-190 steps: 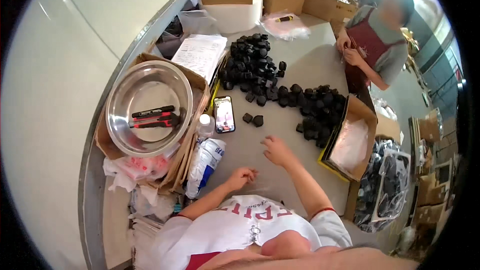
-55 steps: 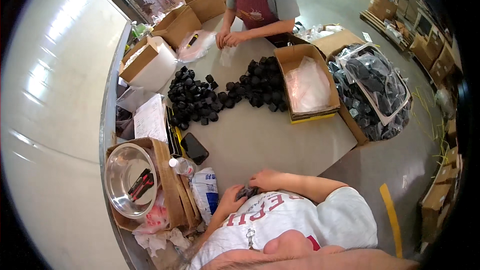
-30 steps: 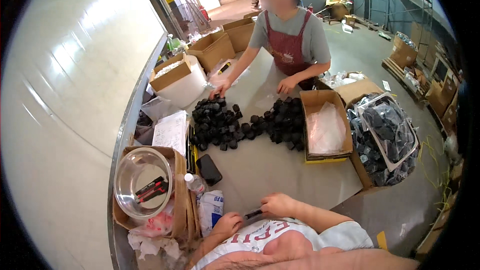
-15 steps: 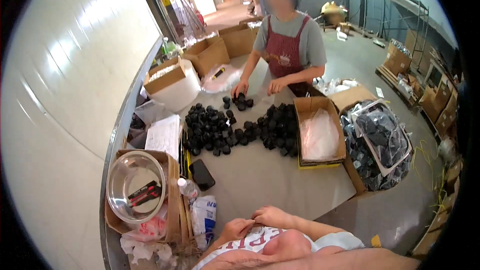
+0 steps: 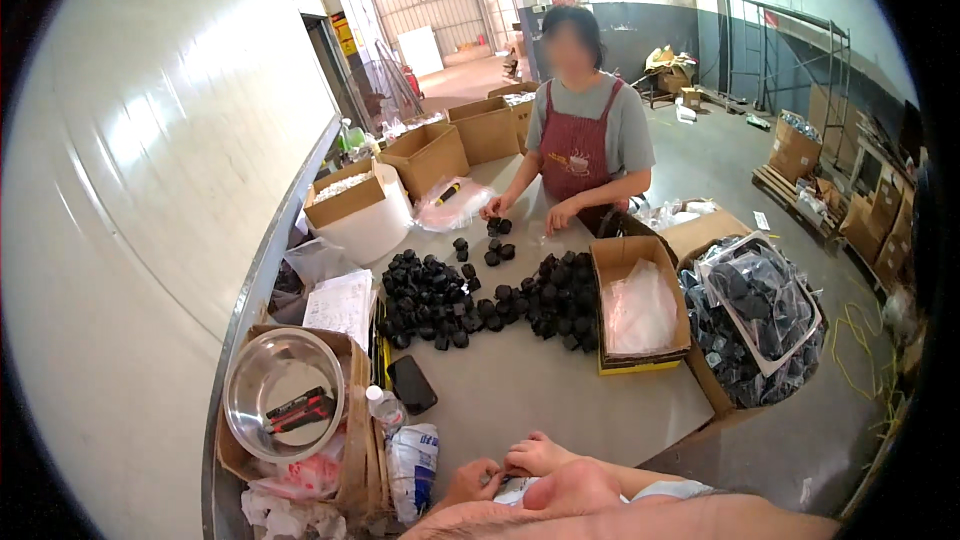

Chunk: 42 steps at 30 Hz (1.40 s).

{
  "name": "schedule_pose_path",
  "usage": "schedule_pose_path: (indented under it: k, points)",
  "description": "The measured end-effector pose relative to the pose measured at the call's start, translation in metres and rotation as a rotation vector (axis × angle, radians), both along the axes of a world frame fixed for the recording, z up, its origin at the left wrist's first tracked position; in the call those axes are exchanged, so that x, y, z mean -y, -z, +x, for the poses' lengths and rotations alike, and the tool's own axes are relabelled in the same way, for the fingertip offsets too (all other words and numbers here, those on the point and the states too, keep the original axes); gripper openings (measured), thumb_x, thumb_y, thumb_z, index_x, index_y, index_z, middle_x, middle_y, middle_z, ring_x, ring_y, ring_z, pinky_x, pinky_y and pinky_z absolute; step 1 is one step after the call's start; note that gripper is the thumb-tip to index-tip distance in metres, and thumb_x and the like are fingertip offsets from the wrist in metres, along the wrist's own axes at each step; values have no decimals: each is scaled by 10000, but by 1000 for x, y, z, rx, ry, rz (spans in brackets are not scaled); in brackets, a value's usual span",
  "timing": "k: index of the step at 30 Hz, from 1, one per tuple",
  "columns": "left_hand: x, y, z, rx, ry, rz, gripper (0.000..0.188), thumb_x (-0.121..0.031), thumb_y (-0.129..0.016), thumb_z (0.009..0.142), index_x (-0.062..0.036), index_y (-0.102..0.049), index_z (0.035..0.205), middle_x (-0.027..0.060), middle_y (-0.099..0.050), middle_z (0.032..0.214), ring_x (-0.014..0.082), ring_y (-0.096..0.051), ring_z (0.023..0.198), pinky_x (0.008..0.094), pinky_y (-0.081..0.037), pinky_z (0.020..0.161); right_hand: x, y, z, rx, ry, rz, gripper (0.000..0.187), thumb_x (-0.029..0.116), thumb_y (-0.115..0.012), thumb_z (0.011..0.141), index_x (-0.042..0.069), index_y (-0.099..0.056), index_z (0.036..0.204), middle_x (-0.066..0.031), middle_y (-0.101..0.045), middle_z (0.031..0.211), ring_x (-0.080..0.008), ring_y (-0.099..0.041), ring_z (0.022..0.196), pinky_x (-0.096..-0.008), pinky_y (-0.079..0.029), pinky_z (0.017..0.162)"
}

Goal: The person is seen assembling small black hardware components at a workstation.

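Note:
At the near edge of the table, my left hand (image 5: 474, 481) and my right hand (image 5: 540, 454) are close together in front of my body. The fingers of both are curled and pressed together at the tips. Whatever lies between them is too small and too hidden to make out. Beyond them, many small black faceted pieces (image 5: 430, 300) are heaped on the grey table (image 5: 520, 390), with a second heap (image 5: 562, 300) on the right. Across the table, a co-worker's hand (image 5: 496, 208) touches a small group of black pieces (image 5: 499, 226).
A black phone (image 5: 412, 385), a clear bottle (image 5: 384, 406) and a metal bowl (image 5: 283, 395) with red-and-black tools are at left. An open carton (image 5: 640, 305) of clear plastic bags stands right, beside a large box of bagged dark parts (image 5: 755, 310). More cartons (image 5: 425, 155) line the far left.
My view has tilted up, so the scene sits lower in the picture. The co-worker's hand has drawn back from one small group of black pieces to another. My hands remain together.

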<state>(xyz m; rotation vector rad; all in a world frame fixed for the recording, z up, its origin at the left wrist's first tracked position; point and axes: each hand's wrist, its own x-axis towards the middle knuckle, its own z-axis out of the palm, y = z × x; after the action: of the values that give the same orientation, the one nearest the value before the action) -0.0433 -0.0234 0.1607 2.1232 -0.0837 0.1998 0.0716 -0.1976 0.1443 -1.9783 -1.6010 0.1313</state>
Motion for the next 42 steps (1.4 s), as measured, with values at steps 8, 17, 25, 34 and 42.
schedule_pose_path:
  k: [8,17,25,34,42]
  points:
    - [-8,18,-11,-50,-153,-29,122,-96,-683,743,-61,-600,825,123,-595,707,232,-593,634,319,-469,576,-5,-7,-8,125,101,151,123,248,-628,806,172,-538,842,30,-565,809,-147,-572,788,-386,-380,799]
    - [0,-4,4,29,-77,190,128,-168,-632,791,-65,-556,785,157,-574,742,370,-556,685,429,-441,586,-11,-14,-6,133,133,98,165,238,-643,784,147,-538,873,3,-564,881,-176,-561,855,-426,-384,831]
    - [-9,23,9,148,-39,178,124,-87,-658,748,-68,-538,771,137,-567,728,332,-568,665,384,-449,575,-13,5,-4,125,170,63,161,260,-619,805,158,-529,891,5,-567,916,-162,-563,914,-474,-378,892]
    - [-31,20,2,-17,-318,-107,213,-78,-696,751,-35,-501,824,69,-576,749,145,-501,650,294,-425,582,14,7,12,-83,182,-253,154,223,-579,809,138,-537,931,-29,-572,980,-226,-539,1019,-509,-370,907]
    - [-42,23,18,108,-297,-204,186,-69,-668,785,-33,-485,793,61,-574,751,125,-506,668,269,-423,578,51,-3,33,-305,323,-288,403,187,-638,745,132,-507,1122,-83,-562,1111,-294,-511,1096,-479,-385,946]
